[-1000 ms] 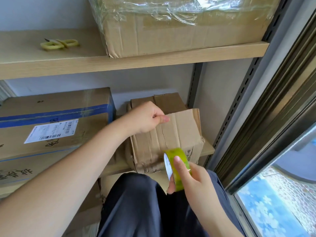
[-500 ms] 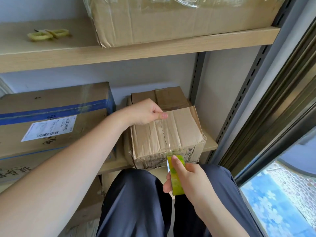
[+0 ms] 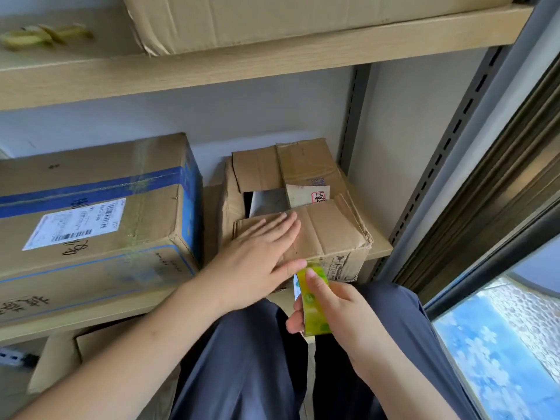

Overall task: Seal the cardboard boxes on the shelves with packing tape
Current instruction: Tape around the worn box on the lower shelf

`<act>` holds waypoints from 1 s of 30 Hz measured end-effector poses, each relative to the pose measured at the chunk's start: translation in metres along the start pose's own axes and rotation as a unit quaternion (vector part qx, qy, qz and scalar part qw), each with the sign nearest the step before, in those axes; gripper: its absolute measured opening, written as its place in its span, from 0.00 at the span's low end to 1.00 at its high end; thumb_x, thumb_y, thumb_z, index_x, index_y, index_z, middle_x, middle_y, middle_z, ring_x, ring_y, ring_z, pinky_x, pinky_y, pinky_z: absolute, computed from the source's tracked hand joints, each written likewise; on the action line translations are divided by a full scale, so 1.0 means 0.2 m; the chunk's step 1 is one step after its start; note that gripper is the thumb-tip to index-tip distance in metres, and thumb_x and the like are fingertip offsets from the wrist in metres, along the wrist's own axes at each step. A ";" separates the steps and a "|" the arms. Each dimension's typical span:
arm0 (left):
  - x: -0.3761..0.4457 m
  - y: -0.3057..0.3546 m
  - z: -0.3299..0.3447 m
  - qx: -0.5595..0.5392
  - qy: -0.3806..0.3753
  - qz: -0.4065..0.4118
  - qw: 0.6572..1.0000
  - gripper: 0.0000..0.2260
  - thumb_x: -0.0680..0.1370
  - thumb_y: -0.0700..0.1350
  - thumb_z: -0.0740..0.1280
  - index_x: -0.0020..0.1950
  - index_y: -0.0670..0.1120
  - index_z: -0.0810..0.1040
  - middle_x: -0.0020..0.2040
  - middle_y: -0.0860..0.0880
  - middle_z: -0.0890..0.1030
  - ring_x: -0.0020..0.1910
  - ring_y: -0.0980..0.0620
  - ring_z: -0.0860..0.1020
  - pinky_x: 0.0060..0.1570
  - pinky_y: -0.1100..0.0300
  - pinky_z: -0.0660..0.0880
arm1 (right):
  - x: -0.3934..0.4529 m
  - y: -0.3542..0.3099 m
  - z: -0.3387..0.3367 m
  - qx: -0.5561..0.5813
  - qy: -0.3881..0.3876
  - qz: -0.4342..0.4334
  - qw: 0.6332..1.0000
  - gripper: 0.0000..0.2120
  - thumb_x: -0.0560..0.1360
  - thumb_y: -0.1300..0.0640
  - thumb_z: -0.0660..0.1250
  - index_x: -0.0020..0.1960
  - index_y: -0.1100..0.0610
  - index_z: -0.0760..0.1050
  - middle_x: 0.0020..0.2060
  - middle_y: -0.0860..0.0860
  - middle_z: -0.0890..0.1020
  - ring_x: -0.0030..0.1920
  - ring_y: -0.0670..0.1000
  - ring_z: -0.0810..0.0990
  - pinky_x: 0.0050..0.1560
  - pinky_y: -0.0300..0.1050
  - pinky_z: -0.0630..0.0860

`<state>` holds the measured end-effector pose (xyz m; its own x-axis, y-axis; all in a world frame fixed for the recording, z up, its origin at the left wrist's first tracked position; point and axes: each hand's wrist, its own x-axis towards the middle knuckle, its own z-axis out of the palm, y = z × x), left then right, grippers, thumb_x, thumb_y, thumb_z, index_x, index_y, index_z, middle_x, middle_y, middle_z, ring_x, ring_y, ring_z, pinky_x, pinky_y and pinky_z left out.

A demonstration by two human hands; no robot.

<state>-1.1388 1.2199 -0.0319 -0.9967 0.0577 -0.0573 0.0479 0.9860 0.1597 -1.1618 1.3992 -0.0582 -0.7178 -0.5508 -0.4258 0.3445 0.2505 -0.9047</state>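
Right hand (image 3: 342, 310) gripped the yellow-green tape roll (image 3: 313, 301) above the dark trousers (image 3: 242, 359), fingers curled round it, just below the small cardboard box (image 3: 330, 234) on the lower shelf (image 3: 378, 247). Left hand (image 3: 257, 256) lay flat, fingers straight, on the box's near flap; far flaps stood partly apart, a red-stamped slip inside, unreadable. Beside it, left: large box (image 3: 91, 213), blue tape, white barcode label (image 3: 72, 225), handwriting illegible. Upper shelf (image 3: 242, 65) carried another box (image 3: 303, 19) and blurred yellow scissors (image 3: 42, 36).
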 end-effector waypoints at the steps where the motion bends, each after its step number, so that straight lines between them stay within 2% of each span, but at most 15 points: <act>1: -0.02 0.00 0.02 0.019 0.002 -0.001 1.000 0.33 0.81 0.65 0.47 0.82 0.51 0.45 0.81 0.56 0.42 0.79 0.60 0.40 0.78 0.60 0.41 | 0.00 0.01 0.00 -0.003 -0.002 -0.008 1.000 0.26 0.82 0.43 0.57 0.44 0.64 0.80 0.35 0.60 0.85 0.40 0.56 0.86 0.53 0.49 0.80; 4: 0.00 0.01 0.05 0.023 0.023 0.002 0.999 0.32 0.79 0.65 0.43 0.82 0.54 0.45 0.81 0.53 0.44 0.80 0.57 0.42 0.79 0.57 0.42 | 0.00 0.02 0.01 -0.018 -0.002 -0.030 0.999 0.26 0.82 0.43 0.54 0.43 0.62 0.79 0.34 0.59 0.85 0.40 0.54 0.86 0.52 0.45 0.79; 8: 0.02 0.02 0.05 0.034 0.032 0.037 0.998 0.33 0.78 0.65 0.42 0.82 0.52 0.50 0.81 0.50 0.48 0.80 0.54 0.46 0.76 0.62 0.41 | -0.01 0.02 0.01 -0.046 -0.005 -0.040 0.998 0.27 0.82 0.41 0.52 0.43 0.60 0.79 0.34 0.56 0.86 0.41 0.50 0.85 0.54 0.43 0.78; 11: 0.05 0.02 0.08 0.041 0.090 0.081 0.992 0.31 0.80 0.58 0.47 0.77 0.43 0.67 0.76 0.46 0.67 0.76 0.53 0.64 0.74 0.57 0.64 | 0.00 0.03 0.00 -0.055 0.001 -0.044 0.998 0.27 0.82 0.40 0.52 0.44 0.59 0.79 0.34 0.56 0.86 0.43 0.50 0.85 0.56 0.45 0.77; 13: 0.06 0.01 0.12 0.067 0.112 0.111 0.985 0.27 0.81 0.53 0.51 0.70 0.39 0.75 0.69 0.43 0.76 0.68 0.51 0.75 0.62 0.54 0.77 | 0.01 0.03 0.01 -0.063 0.013 -0.046 0.997 0.27 0.82 0.41 0.53 0.43 0.59 0.79 0.33 0.55 0.86 0.42 0.49 0.85 0.56 0.46 0.77; 15: 0.07 -0.02 0.13 0.105 0.123 0.137 0.977 0.24 0.80 0.50 0.53 0.66 0.38 0.79 0.63 0.41 0.80 0.62 0.50 0.80 0.52 0.53 0.82 | 0.02 0.03 0.02 -0.080 0.045 -0.044 0.995 0.25 0.82 0.41 0.54 0.44 0.58 0.79 0.34 0.52 0.86 0.38 0.47 0.84 0.52 0.45 0.79; 17: 0.09 -0.01 0.09 0.125 0.103 0.157 0.974 0.23 0.82 0.50 0.55 0.67 0.38 0.77 0.64 0.41 0.80 0.62 0.49 0.80 0.51 0.51 0.82 | 0.02 0.03 0.04 -0.104 0.098 -0.048 0.989 0.21 0.81 0.41 0.57 0.45 0.56 0.78 0.34 0.50 0.86 0.35 0.45 0.81 0.45 0.44 0.80; 19: 0.09 0.02 0.02 0.126 0.041 0.132 0.982 0.24 0.83 0.54 0.56 0.75 0.42 0.69 0.74 0.45 0.71 0.71 0.52 0.72 0.63 0.50 0.76 | -0.01 0.01 0.05 -0.177 0.158 -0.071 0.969 0.19 0.80 0.39 0.58 0.44 0.54 0.75 0.34 0.49 0.82 0.35 0.46 0.79 0.40 0.45 0.78; 21: 0.05 0.04 -0.06 0.058 -0.012 0.077 0.995 0.27 0.83 0.58 0.55 0.79 0.49 0.61 0.79 0.53 0.61 0.77 0.58 0.60 0.75 0.55 0.63 | -0.06 -0.02 0.04 -0.312 0.224 -0.106 0.917 0.20 0.78 0.35 0.57 0.43 0.52 0.71 0.35 0.47 0.78 0.38 0.50 0.78 0.37 0.47 0.73; 22: 0.01 0.05 -0.10 -0.002 -0.006 0.046 0.999 0.27 0.82 0.60 0.55 0.80 0.52 0.60 0.79 0.56 0.59 0.77 0.61 0.57 0.77 0.59 0.58 | -0.09 -0.04 0.04 -0.371 0.259 -0.120 0.884 0.20 0.78 0.34 0.55 0.45 0.50 0.71 0.38 0.47 0.78 0.42 0.52 0.78 0.37 0.47 0.71; 23: -0.04 0.06 -0.14 -0.067 0.026 0.013 0.997 0.27 0.82 0.61 0.56 0.79 0.54 0.61 0.79 0.59 0.60 0.76 0.64 0.57 0.77 0.62 0.56 | -0.11 -0.06 0.03 -0.405 0.291 -0.142 0.855 0.19 0.78 0.34 0.55 0.46 0.49 0.72 0.42 0.47 0.78 0.45 0.53 0.78 0.38 0.47 0.70; 25: -0.18 0.07 -0.22 -0.169 0.185 -0.052 0.967 0.21 0.81 0.59 0.60 0.74 0.57 0.70 0.73 0.63 0.69 0.70 0.68 0.66 0.73 0.64 0.63 | -0.14 -0.14 0.03 -0.385 0.325 -0.247 0.828 0.14 0.78 0.40 0.57 0.48 0.48 0.75 0.45 0.46 0.77 0.47 0.53 0.79 0.38 0.46 0.70; 27: -0.35 0.09 -0.33 -0.219 0.392 -0.109 0.887 0.14 0.81 0.55 0.62 0.64 0.58 0.79 0.60 0.65 0.81 0.56 0.65 0.78 0.56 0.66 0.75 | -0.19 -0.28 0.11 -0.314 0.316 -0.373 0.814 0.10 0.80 0.46 0.59 0.46 0.48 0.76 0.41 0.44 0.76 0.41 0.49 0.79 0.35 0.42 0.72; 28: -0.44 0.10 -0.38 -0.239 0.472 -0.132 0.838 0.12 0.81 0.55 0.61 0.60 0.59 0.81 0.53 0.66 0.83 0.49 0.61 0.81 0.48 0.66 0.76 | -0.22 -0.36 0.17 -0.288 0.306 -0.426 0.801 0.09 0.80 0.47 0.60 0.46 0.48 0.76 0.40 0.43 0.76 0.39 0.47 0.79 0.34 0.39 0.71; 30: -0.57 0.12 -0.49 -0.270 0.589 -0.162 0.744 0.10 0.80 0.55 0.61 0.54 0.58 0.81 0.45 0.62 0.84 0.40 0.54 0.81 0.41 0.65 0.76 | -0.29 -0.53 0.30 -0.265 0.271 -0.516 0.768 0.08 0.78 0.49 0.60 0.45 0.49 0.76 0.39 0.44 0.76 0.36 0.46 0.77 0.35 0.39 0.72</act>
<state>-1.0310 1.2222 0.0741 -0.3312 -0.6612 0.6732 0.0758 0.6925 0.7174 -1.1196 1.3568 0.0626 -0.6383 -0.2975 0.7100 -0.7695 0.2709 -0.5783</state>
